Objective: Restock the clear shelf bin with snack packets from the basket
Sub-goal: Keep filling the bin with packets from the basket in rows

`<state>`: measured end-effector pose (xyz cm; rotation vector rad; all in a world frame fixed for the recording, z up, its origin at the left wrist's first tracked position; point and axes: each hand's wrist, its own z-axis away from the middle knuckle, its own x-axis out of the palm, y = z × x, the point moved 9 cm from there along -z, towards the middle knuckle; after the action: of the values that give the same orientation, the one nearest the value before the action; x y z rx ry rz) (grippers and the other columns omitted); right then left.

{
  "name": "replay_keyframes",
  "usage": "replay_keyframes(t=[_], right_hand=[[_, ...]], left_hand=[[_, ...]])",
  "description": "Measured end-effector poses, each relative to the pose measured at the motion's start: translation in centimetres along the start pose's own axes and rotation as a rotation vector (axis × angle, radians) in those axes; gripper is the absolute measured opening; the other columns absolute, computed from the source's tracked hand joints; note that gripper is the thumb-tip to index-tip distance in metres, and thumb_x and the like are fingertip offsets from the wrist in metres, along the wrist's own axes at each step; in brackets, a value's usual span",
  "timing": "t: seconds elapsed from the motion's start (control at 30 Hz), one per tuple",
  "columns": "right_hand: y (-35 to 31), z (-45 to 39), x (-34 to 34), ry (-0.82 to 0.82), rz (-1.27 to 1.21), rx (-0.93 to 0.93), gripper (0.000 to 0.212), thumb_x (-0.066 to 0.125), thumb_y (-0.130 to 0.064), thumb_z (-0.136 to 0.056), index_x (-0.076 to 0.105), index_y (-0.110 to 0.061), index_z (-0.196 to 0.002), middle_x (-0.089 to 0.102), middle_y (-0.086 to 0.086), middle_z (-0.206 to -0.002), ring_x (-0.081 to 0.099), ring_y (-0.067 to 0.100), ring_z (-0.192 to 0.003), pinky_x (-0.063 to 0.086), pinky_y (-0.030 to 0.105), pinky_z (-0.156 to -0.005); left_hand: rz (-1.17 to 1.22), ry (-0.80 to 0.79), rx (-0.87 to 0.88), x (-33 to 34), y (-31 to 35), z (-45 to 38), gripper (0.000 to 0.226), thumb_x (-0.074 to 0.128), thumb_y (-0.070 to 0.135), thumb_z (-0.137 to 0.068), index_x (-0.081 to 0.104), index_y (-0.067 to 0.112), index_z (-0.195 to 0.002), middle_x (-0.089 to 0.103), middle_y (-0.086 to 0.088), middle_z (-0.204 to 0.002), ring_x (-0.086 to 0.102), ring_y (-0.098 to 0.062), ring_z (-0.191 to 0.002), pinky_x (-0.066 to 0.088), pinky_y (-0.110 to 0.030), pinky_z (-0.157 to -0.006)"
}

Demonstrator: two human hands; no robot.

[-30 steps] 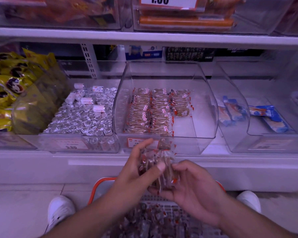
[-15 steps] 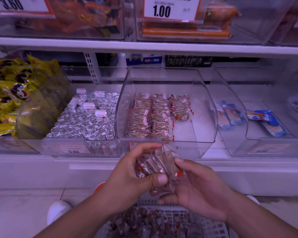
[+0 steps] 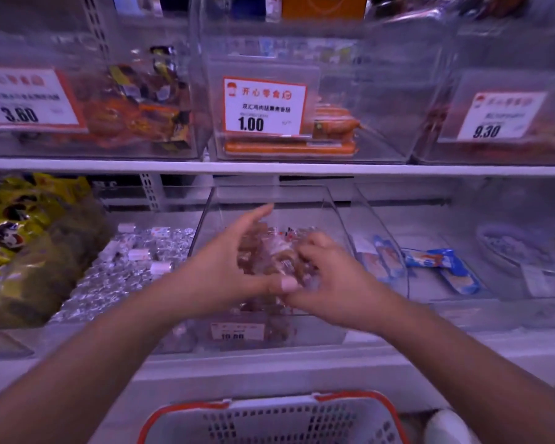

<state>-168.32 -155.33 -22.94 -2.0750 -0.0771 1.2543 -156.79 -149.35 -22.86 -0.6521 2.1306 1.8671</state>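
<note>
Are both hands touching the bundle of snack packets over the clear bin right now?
Touching. The head view shows the left hand and right hand cupped around the bundle of snack packets, fingers wrapped against it on both sides above the clear bin.

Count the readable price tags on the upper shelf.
3. The 3.60 tag is on the left bin, the 1.00 tag on the middle bin, the 9.30 tag on the right bin. More may lie outside the frame.

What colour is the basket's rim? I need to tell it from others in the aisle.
Orange-red rim on a white perforated basket, seen in the head view.
</note>
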Motion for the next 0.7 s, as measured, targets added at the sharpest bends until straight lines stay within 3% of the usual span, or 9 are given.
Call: replay_keyframes(t=[0.07,0.13,0.2,0.27,0.3,0.37,0.47,0.6,0.7], right_hand=[[0.4,-3.3,1.3,-0.088,0.126,-0.048,0.016,0.068,-0.049,-0.071,0.055,-0.049,-0.079,0.044,-0.008,-0.091,0.048,0.002,-0.082,0.044,0.020,-0.075],[0.9,-5.4,3.4,-0.128,0.154,-0.115,0.017,0.073,-0.037,-0.075,0.060,-0.032,-0.084,0.049,-0.006,-0.088,0.050,0.010,-0.086,0.048,0.032,-0.080],[1.6,-6.6,6.2,-0.193,0.174,-0.183,0.020,0.075,-0.031,-0.078,0.065,-0.021,-0.092,0.061,0.002,-0.093,0.056,0.018,-0.097,0.049,0.033,-0.086],[3.5,-7.0,8.7,-0.283,0.212,-0.156,0.039,0.074,-0.040,-0.081,0.065,-0.017,-0.110,0.061,0.011,-0.116,0.059,0.024,-0.109,0.047,0.027,-0.096],[4.7,-7.1,9.5,-0.326,0.238,-0.105,0.055,0.072,-0.047,-0.082,0.059,-0.017,-0.125,0.053,0.010,-0.130,0.056,0.024,-0.116,0.043,0.024,-0.102],[6.6,-6.9,10.4,-0.367,0.291,-0.039,0.082,0.068,-0.053,-0.082,0.037,-0.015,-0.148,0.036,0.006,-0.145,0.047,0.022,-0.128,0.034,0.018,-0.107],[7.8,-6.3,10.6,-0.384,0.342,-0.011,0.102,0.065,-0.049,-0.086,0.005,-0.007,-0.156,0.018,0.009,-0.157,0.031,0.027,-0.142,0.031,0.030,-0.115],[8.4,-5.2,10.6,-0.436,0.360,0.059,0.110,0.057,-0.059,-0.088,-0.016,-0.010,-0.153,-0.003,0.007,-0.164,0.006,0.027,-0.151,0.020,0.038,-0.118],[7.3,-4.7,9.6,-0.456,0.277,0.104,0.122,0.062,-0.068,-0.080,-0.023,-0.014,-0.151,-0.012,0.004,-0.165,0.001,0.023,-0.152,0.017,0.035,-0.118]], left_hand=[[-0.168,-0.025,-0.017,-1.7,0.0,-2.5,0.102,0.086,0.051,-0.057,0.033,0.044,-0.144,0.047,0.011,-0.141,0.051,0.009,-0.123,0.045,-0.012,-0.096],[-0.251,-0.162,-0.021,-1.5,-1.1,-4.1,0.083,0.086,0.027,-0.071,0.039,0.033,-0.139,0.054,0.008,-0.134,0.054,0.001,-0.121,0.043,-0.012,-0.097],[-0.430,-0.344,-0.043,0.0,-3.8,-4.9,0.064,0.080,0.010,-0.081,0.044,0.021,-0.133,0.061,0.007,-0.123,0.057,-0.002,-0.112,0.044,-0.010,-0.091],[-0.712,-0.490,-0.117,1.5,-7.4,-5.3,0.064,0.074,0.015,-0.086,0.040,0.007,-0.140,0.061,-0.009,-0.130,0.060,-0.017,-0.114,0.048,-0.027,-0.097],[-0.838,-0.543,-0.168,2.1,-9.1,-5.4,0.078,0.072,0.025,-0.088,0.027,0.003,-0.149,0.053,-0.016,-0.141,0.056,-0.025,-0.122,0.047,-0.034,-0.102],[-1.064,-0.600,-0.272,2.7,-11.4,-5.6,0.112,0.068,0.046,-0.086,-0.007,0.000,-0.155,0.017,-0.019,-0.163,0.032,-0.032,-0.144,0.033,-0.039,-0.116],[-1.105,-0.608,-0.330,3.3,-12.7,-5.9,0.127,0.063,0.065,-0.083,-0.025,0.003,-0.150,-0.018,-0.014,-0.164,-0.001,-0.030,-0.153,0.014,-0.042,-0.124],[-1.104,-0.604,-0.306,3.5,-13.4,-5.6,0.122,0.060,0.062,-0.086,-0.026,0.004,-0.150,-0.018,-0.014,-0.164,-0.001,-0.032,-0.153,0.014,-0.047,-0.123],[-1.110,-0.528,-0.222,3.2,-12.7,-5.5,0.112,0.059,0.057,-0.089,-0.018,0.007,-0.154,0.004,-0.015,-0.164,0.017,-0.036,-0.149,0.021,-0.046,-0.120]])
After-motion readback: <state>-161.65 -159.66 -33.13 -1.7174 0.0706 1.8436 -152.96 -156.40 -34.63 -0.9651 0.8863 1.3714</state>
